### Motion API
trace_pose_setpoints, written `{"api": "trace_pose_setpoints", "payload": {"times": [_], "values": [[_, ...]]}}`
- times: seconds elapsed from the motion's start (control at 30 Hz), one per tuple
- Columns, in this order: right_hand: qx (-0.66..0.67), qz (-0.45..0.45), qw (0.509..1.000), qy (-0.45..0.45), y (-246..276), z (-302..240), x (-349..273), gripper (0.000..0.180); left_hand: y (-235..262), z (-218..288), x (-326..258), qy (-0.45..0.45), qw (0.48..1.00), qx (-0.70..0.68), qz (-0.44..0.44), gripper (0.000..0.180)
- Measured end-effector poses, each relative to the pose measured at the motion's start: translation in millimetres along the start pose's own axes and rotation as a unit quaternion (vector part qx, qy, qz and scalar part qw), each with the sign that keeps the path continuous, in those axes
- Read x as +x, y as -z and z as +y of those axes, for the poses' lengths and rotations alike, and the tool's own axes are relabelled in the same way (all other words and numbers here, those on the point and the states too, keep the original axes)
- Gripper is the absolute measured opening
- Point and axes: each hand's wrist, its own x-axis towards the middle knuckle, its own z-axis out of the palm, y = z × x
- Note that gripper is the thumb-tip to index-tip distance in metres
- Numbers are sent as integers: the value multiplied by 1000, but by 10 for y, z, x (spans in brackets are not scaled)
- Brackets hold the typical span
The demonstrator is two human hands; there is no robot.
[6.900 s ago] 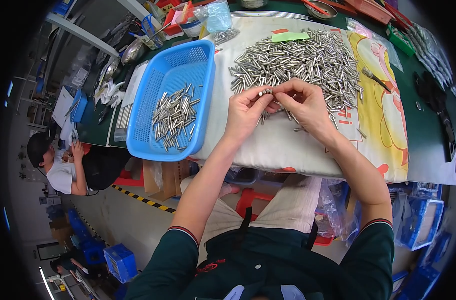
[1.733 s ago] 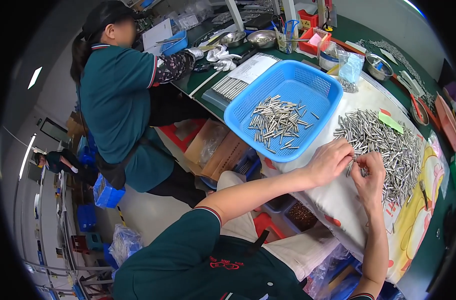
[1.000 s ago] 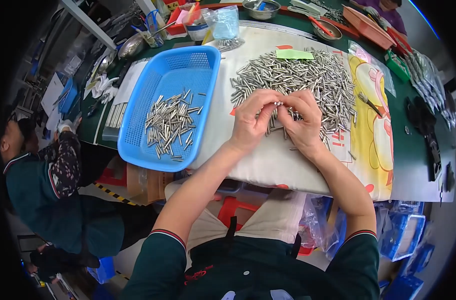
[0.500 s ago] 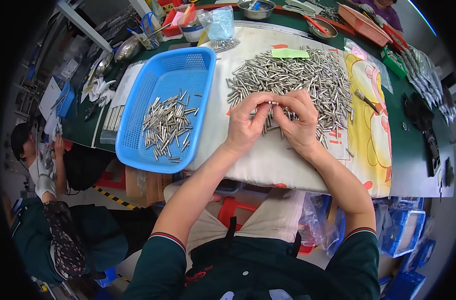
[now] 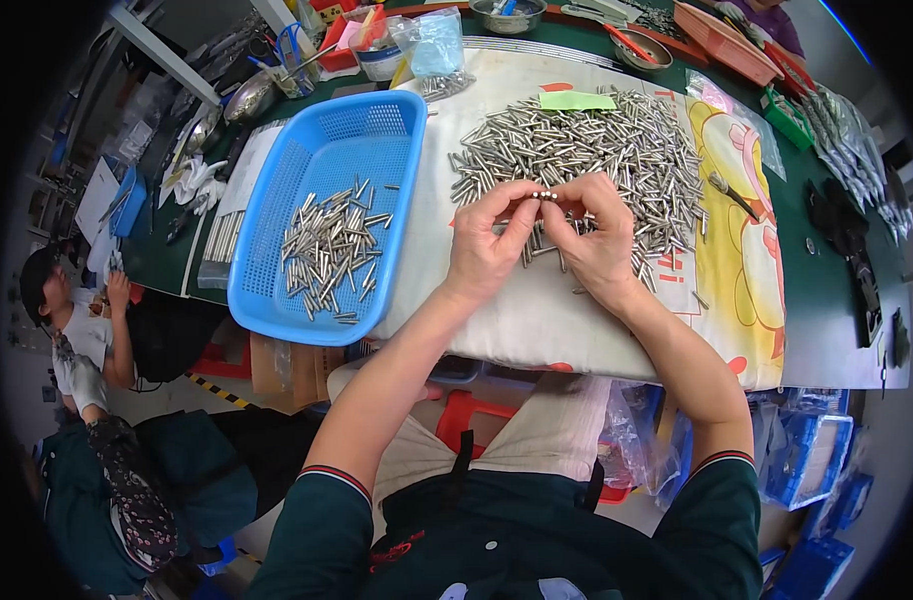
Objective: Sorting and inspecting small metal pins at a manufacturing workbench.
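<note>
Both my hands meet over the near edge of a big heap of short metal pins (image 5: 597, 145). Between the fingertips of my left hand (image 5: 492, 235) and my right hand (image 5: 595, 235) are a few small metal pins (image 5: 545, 196), held with their shiny ends toward me. Thumbs and forefingers of both hands are closed on them; my fingers hide most of their length. To the left stands a blue plastic basket (image 5: 239, 270) with perforated walls, holding a smaller pile of similar pins (image 5: 335, 250).
A green paper slip (image 5: 577, 101) lies on the heap. A brush (image 5: 734, 196) rests on the yellow part of the padded cloth (image 5: 497, 335). Metal bowls (image 5: 642, 50) and a salmon tray (image 5: 727, 42) stand at the back. Another person (image 5: 87, 330) sits at left.
My hands stay together at nearly the same spot, and the pins between my fingertips have turned slightly, showing more ends. The view has shifted a little. The person at left has moved.
</note>
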Motion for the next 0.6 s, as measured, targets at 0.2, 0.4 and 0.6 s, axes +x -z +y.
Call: {"api": "trace_pose_setpoints", "payload": {"times": [0.2, 0.4, 0.6], "values": [[68, -51, 983, -163, -11, 36, -48, 8, 44, 6, 25, 129, 980, -143, -41, 15], [126, -104, 941, -298, 29, -20, 19, 16, 96, -25, 55, 222, 947, -224, -55, 17], [154, -82, 930, -323, 36, 81, 16, 18, 121, -13, 76, 343, 893, -284, -68, 20]]}}
